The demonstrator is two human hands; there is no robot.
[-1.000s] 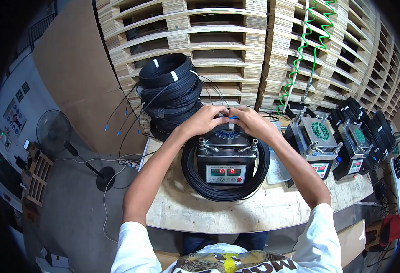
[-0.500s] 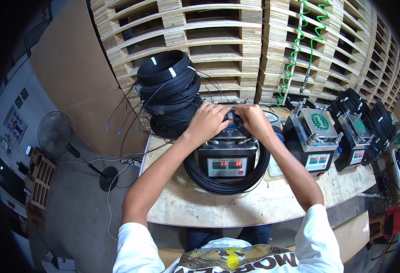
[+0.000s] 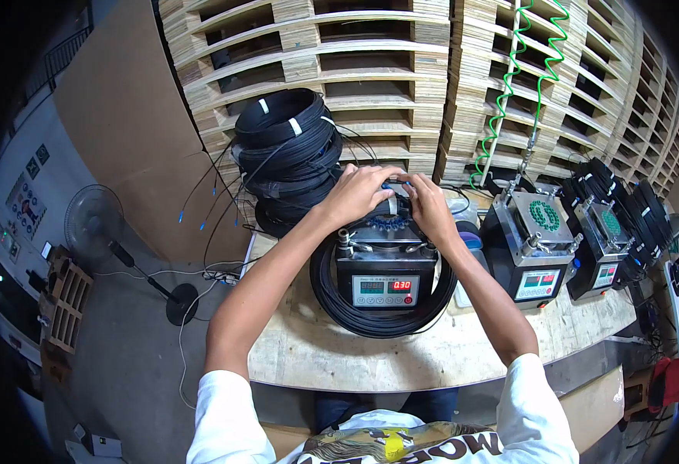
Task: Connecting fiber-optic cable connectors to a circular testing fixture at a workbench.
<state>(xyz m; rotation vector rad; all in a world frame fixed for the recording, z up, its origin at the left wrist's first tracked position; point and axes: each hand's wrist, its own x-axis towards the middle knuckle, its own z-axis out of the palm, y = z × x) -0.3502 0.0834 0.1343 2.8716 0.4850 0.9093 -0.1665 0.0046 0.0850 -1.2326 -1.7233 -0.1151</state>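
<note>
A: While both hands sit where they sat a second ago, what differs?

B: Little. The left hand (image 3: 359, 193) and right hand (image 3: 424, 203) stay curled at the far edge of the black cable coil (image 3: 382, 309), fingertips pinched on a white strip there. The coil lies around the small box machine (image 3: 386, 271) on the wooden table (image 3: 370, 359).

A: And the meaning?

B: I judge the binding is unfinished. 2 similar machines stand to the right.
</note>
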